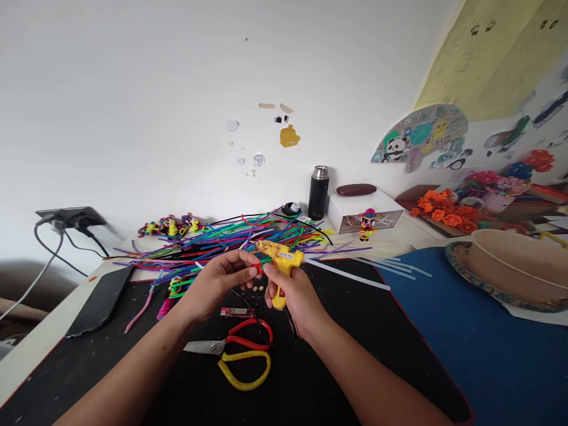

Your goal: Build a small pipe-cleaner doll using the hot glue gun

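Observation:
My right hand (293, 293) is wrapped round the handle of a yellow hot glue gun (284, 260), its nozzle pointing left and a long translucent glue stick (350, 274) sticking out of its back. With thumb and fingertips my left hand (224, 275) pinches a small red piece (258, 268), too small and covered to name. The right thumb is close beside that piece; whether it touches cannot be made out. Below the hands, scissors (239, 346) with one red and one yellow handle lie on the black mat (177, 384). A pink lighter (236, 312) rests just above them.
A heap of coloured pipe cleaners (213, 236) spreads behind my hands. Farther back stand a black thermos (318, 194), a white box (364, 207) and a small pipe-cleaner doll (367, 225). Spare glue sticks (394, 267) lie right, near a large bowl (519, 260). A phone (100, 302) lies left.

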`<state>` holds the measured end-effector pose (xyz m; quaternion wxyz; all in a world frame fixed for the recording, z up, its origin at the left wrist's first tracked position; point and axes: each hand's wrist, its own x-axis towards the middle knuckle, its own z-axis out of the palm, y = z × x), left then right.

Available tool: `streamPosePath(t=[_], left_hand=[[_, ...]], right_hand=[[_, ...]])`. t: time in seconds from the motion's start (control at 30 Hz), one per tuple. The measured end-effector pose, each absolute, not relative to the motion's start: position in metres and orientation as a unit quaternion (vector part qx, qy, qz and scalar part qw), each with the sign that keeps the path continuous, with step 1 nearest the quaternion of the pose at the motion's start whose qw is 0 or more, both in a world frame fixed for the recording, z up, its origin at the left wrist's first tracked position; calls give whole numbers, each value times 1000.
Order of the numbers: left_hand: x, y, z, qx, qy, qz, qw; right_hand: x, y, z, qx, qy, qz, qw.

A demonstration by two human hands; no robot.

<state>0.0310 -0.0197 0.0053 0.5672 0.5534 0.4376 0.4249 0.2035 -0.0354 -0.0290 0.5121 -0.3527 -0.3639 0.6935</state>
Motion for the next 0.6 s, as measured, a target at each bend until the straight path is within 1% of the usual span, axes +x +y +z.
streamPosePath(t=[0.3,0.6], left_hand=[[30,-19,1,543,441,423,575],[29,-19,4,505,417,441,613]], right_hand=[[202,-36,-30,-331,-338,714,516],[200,-36,-32,-314,-330,726,515]])
